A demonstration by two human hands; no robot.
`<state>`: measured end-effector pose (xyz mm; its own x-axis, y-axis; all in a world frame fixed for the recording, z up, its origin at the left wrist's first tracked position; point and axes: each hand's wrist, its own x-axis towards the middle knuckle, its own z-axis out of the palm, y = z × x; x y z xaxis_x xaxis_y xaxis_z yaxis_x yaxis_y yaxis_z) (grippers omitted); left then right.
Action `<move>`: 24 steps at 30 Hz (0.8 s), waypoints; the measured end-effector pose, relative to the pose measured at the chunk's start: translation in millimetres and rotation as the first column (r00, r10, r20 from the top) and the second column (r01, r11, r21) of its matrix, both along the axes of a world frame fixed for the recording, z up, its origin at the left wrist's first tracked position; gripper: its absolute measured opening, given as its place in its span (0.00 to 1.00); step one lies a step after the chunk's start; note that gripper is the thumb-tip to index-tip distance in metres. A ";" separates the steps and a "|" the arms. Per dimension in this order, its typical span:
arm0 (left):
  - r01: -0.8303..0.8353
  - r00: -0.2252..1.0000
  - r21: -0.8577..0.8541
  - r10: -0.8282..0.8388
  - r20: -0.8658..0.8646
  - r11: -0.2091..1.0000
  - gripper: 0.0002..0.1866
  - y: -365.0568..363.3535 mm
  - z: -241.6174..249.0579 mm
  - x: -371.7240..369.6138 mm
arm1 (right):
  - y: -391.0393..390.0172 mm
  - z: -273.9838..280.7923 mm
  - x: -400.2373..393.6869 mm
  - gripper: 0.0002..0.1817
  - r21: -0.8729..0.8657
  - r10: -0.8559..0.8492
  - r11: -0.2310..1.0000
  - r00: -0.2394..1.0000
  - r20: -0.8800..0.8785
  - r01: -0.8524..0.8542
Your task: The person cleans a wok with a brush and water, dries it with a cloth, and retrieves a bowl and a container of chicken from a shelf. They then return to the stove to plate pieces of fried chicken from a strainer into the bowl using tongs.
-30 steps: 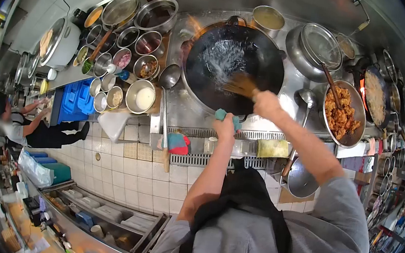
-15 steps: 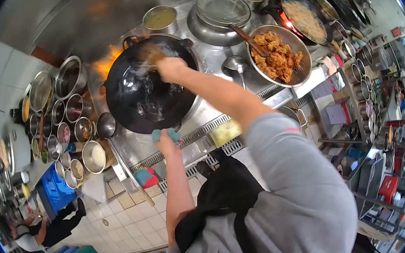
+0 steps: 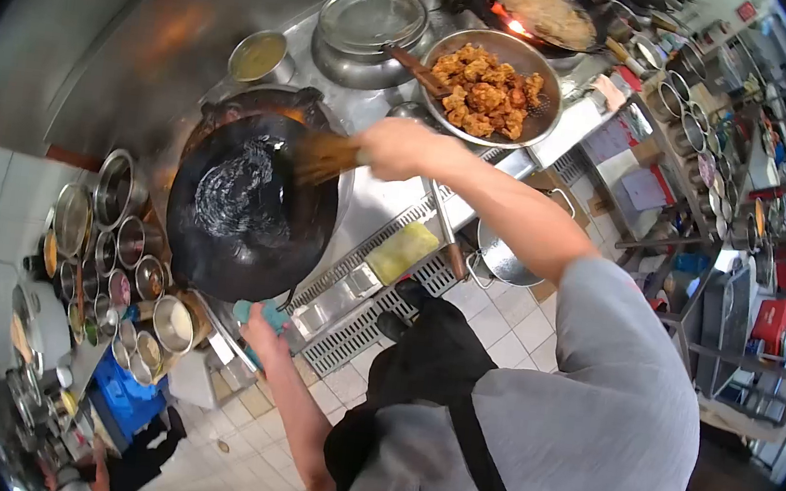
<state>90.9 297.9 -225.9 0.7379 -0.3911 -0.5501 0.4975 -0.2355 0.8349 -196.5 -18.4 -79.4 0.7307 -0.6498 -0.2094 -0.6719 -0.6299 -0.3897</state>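
A black wok, wet and shiny inside with some water in it, is tilted over the burner on the steel range. My right hand is closed around a bamboo wok brush, whose blurred bristles are at the wok's right rim. At the near edge, my left hand grips the wok by its handle through a teal cloth. The handle itself is mostly covered by the cloth.
A bowl of fried chicken pieces with a wooden-handled utensil sits beyond my right hand. Another wok bubbles over flame. A lidded steel pot, a small pot of yellowish liquid and, at left, several ingredient containers surround the range.
The brush has moved from inside the wok to its right rim. My left hand has tilted the wok off its seat, and the flame beside it hardly shows. The view has shifted.
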 end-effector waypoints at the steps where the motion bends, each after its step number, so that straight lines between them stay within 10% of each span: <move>1: -0.006 0.999 0.027 0.004 0.049 1.000 0.15 3.7 5.9 -4.5 | 3.7 -1.0 -26.9 0.25 0.020 -0.058 0.998 0.994 0.091 0.057; 4: -0.057 0.976 0.074 0.040 0.212 0.996 0.12 9.7 36.4 -7.8 | 37.9 -57.5 -83.2 0.32 0.277 -0.353 0.924 0.864 0.358 0.263; 6: 0.014 0.968 0.049 -0.026 0.248 0.999 0.08 8.0 45.7 -1.9 | 81.5 -63.5 -101.0 0.34 0.676 -0.704 0.598 0.685 0.186 0.431; 9: 0.064 0.945 0.009 -0.063 0.322 0.998 0.09 -5.7 80.8 -9.0 | 123.9 -105.8 -98.8 0.37 0.948 -0.921 0.158 0.388 0.040 0.276; 15: 0.053 0.690 0.185 -0.170 0.704 0.981 0.22 -25.4 110.8 -52.7 | 137.6 -159.4 -23.9 0.13 0.938 -0.949 -0.258 0.245 -0.200 -0.233; 24: -0.053 0.403 0.213 -0.174 0.899 0.976 0.33 -3.8 105.0 -157.6 | 154.0 -141.5 79.5 0.10 0.921 -0.941 -0.320 0.189 -0.281 -0.222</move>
